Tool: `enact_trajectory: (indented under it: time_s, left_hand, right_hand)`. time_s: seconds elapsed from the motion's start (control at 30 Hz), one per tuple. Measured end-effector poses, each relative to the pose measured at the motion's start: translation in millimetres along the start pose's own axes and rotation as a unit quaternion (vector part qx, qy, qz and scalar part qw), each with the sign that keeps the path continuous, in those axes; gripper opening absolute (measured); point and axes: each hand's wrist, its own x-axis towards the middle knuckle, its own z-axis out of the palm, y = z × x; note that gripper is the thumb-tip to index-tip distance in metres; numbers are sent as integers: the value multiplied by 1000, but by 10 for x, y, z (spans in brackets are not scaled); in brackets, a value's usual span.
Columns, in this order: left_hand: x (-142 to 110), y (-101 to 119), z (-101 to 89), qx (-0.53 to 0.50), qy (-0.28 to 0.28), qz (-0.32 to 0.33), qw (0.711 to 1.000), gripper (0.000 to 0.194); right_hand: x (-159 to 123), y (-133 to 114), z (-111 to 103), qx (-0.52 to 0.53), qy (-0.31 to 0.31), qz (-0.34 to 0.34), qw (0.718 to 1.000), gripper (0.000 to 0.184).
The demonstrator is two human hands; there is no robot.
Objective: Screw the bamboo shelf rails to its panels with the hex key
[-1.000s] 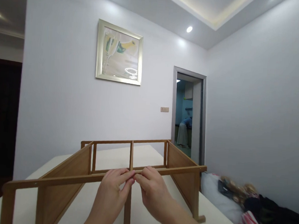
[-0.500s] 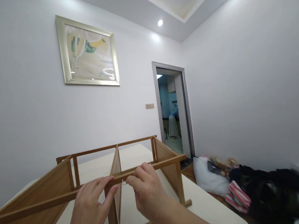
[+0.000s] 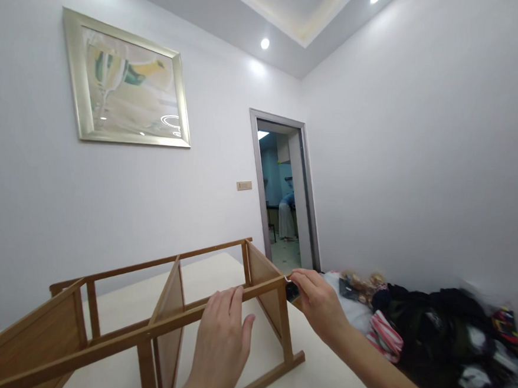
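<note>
A brown wooden shelf frame lies on its side on a cream-topped table, its panels standing between long rails. My left hand lies over the near rail, between the middle panel and the right end. Its fingers are stretched out and the thumb stands apart. At the rail's right corner, my right hand pinches a small bent silver hex key between thumb and fingertips. The key's tip is at the corner joint; whether it sits in a screw cannot be made out.
Right of the table, a heap of dark clothes, a striped red-and-white cloth and a white bag lie low along the wall. Behind is a doorway with a person bending in the room beyond. A framed picture hangs left.
My right hand has moved right with the hex key, from the middle joint to the end corner. My left hand has slid right along the rail, its fingers now flatter. The view has turned slightly right.
</note>
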Motion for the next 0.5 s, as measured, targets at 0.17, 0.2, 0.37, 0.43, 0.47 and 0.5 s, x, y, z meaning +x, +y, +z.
enact_trajectory:
  time_s: [0.17, 0.2, 0.37, 0.43, 0.47, 0.5]
  left_hand:
    - [422, 445, 147, -74, -73, -15, 994, 26]
    - [494, 505, 172, -82, -90, -24, 992, 22]
    - [623, 621, 312, -71, -105, -65, 990, 17]
    - [591, 616, 358, -62, -80, -60, 993, 17]
    - [573, 611, 374, -59, -70, -55, 994, 18]
    - [558, 608, 384, -58, -63, -53, 995, 17]
  right_hand:
    - [-3, 74, -59, 16, -39, -18, 999, 33]
    - [6, 77, -73, 13, -47, -23, 999, 29]
    - [54, 98, -144, -9, -82, -42, 996, 18]
    - [74, 108, -165, -9, -94, -57, 994, 17]
    - [85, 112, -174, -8, -99, -64, 993, 16]
    - [96, 115, -181, -7, -104, -71, 992, 16]
